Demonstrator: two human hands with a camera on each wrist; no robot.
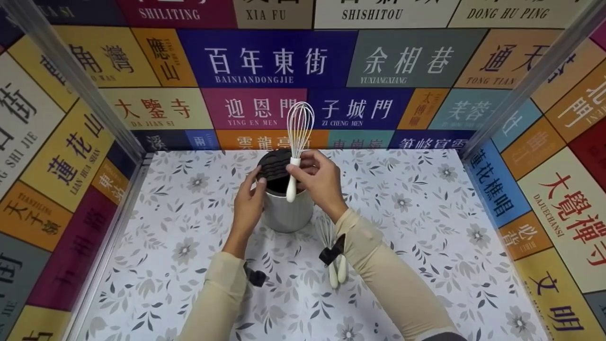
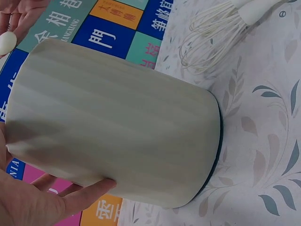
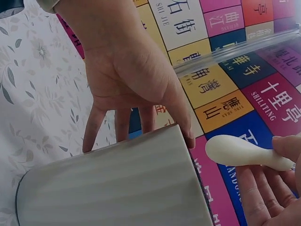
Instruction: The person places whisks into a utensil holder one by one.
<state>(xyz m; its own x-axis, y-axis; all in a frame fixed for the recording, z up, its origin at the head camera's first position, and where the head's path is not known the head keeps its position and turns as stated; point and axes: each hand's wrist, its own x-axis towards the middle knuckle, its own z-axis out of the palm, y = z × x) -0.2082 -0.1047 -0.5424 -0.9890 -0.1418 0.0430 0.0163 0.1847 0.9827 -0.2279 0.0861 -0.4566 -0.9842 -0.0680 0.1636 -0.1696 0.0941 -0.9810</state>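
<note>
A pale grey-white canister (image 1: pixel 289 215) stands upright on the table, its mouth showing a dark opening and a black ridged insert (image 1: pixel 276 164). The left hand (image 1: pixel 247 201) grips the canister's left side near the rim; in the right wrist view its fingers are spread along the wall, with one digit at the rim. Between thumb and fingers, the right hand (image 1: pixel 324 182) pinches a whisk (image 1: pixel 300 130) where the cream handle meets the wires. That whisk is upright, wires up, and its handle overlaps the canister's mouth in the head view.
Two more whisks (image 1: pixel 333 274) with cream handles lie on the table right of the canister, partly behind the right wrist's black camera mount. A floral-patterned cover (image 1: pixel 184 248) lies over the table. Panels with coloured lettering (image 1: pixel 265 59) rise behind and at both sides.
</note>
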